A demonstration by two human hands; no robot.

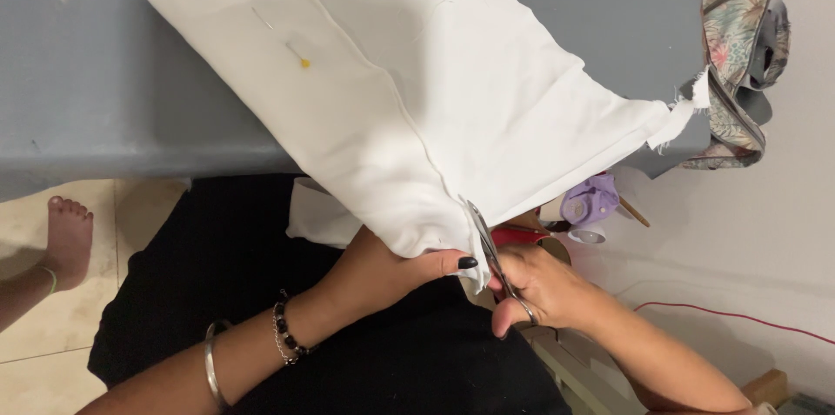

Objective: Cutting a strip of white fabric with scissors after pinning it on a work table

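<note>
Matt white cloth (pixel 417 93), shiny metal scissors (pixel 487 245)

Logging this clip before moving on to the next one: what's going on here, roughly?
A person is cutting a piece of white fabric with metal scissors. The right hand works the scissors, whose blades sit at the near edge of the cloth. The left hand pinches the fabric's edge just beside the blades. The cloth lies spread over a grey table and hangs toward the person's lap. A yellow-headed pin is stuck in it farther up.
</note>
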